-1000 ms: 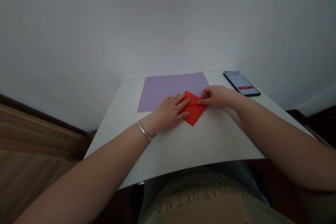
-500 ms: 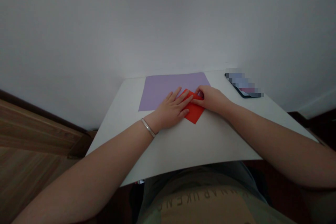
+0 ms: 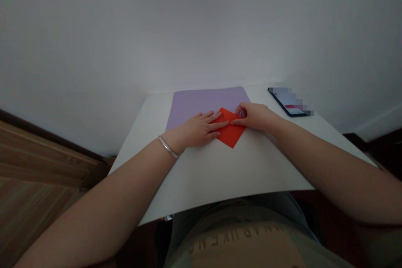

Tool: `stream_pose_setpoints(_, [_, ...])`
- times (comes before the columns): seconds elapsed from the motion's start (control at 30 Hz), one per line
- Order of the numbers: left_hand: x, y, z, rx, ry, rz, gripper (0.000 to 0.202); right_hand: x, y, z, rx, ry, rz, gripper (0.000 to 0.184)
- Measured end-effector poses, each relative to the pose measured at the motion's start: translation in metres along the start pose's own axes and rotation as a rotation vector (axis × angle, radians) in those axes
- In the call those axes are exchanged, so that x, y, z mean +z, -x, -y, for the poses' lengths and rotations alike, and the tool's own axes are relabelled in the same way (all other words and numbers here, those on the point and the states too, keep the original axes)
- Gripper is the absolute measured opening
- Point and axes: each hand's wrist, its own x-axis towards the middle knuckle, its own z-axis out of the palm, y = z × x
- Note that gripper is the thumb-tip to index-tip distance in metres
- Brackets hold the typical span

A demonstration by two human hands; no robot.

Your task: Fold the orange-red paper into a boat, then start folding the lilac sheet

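Note:
A folded piece of red-orange paper (image 3: 231,136) lies on the white table, partly over the near right part of a purple sheet (image 3: 201,102). My left hand (image 3: 202,129) rests flat on the paper's left side, fingers spread and pointing right. A silver bangle (image 3: 168,146) circles that wrist. At the paper's right corner is my right hand (image 3: 253,116), its thumb on top and the fingers curled, pinching the edge. A crease and a folded flap show between the two hands. The paper's lower corner points towards me.
The white table (image 3: 226,171) stands against a pale wall (image 3: 201,29). Near its far right edge lies a tablet or phone (image 3: 290,104) with a lit screen, partly blurred out. Wooden furniture (image 3: 44,159) is at the left, below the table's level.
My left hand has slid a little to the left, uncovering more of the red-orange paper. My right hand stays at the right corner, almost unmoved.

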Motion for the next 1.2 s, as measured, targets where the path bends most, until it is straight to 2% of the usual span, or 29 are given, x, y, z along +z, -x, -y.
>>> stream_pose_setpoints(0.17, [-0.006, 0.004, 0.003, 0.03, -0.016, -0.022, 0.049, -0.001, -0.002, -0.005, 0.037, -0.028, 0.045, 0.038])
stream_pose_setpoints(0.4, [-0.021, 0.015, 0.0, 0.007, 0.042, -0.06, 0.039, -0.007, -0.004, -0.018, 0.049, -0.118, 0.153, 0.022])
stream_pose_setpoints(0.53, [-0.025, 0.018, -0.001, -0.107, 0.114, -0.089, 0.035, -0.006, -0.005, -0.026, 0.043, -0.173, 0.197, 0.017])
stream_pose_setpoints(0.63, [-0.029, 0.021, -0.001, -0.208, 0.064, -0.057, 0.033, -0.005, -0.005, -0.029, 0.042, -0.194, 0.207, 0.015])
stream_pose_setpoints(0.77, [-0.033, 0.023, -0.002, -0.237, -0.009, -0.019, 0.03, -0.008, -0.004, -0.03, 0.002, -0.209, 0.221, 0.01])
stream_pose_setpoints(0.9, [-0.032, 0.022, -0.007, -0.303, -0.05, -0.053, 0.032, -0.012, 0.0, -0.027, -0.037, -0.195, 0.264, 0.007])
stream_pose_setpoints(0.97, [-0.03, 0.02, -0.009, -0.332, -0.084, -0.101, 0.034, -0.011, 0.002, -0.023, -0.02, -0.177, 0.24, 0.008])
stream_pose_setpoints(1.03, [-0.028, 0.018, -0.011, -0.331, -0.105, -0.168, 0.031, -0.009, 0.003, -0.018, -0.003, -0.141, 0.159, 0.012])
stream_pose_setpoints(1.13, [-0.021, 0.013, -0.013, -0.34, -0.09, -0.268, 0.023, -0.003, 0.003, -0.011, -0.046, -0.073, 0.04, 0.025])
stream_pose_setpoints(1.2, [-0.015, 0.008, -0.013, -0.379, -0.046, -0.328, 0.03, -0.001, 0.001, -0.008, -0.081, -0.061, 0.025, 0.028])
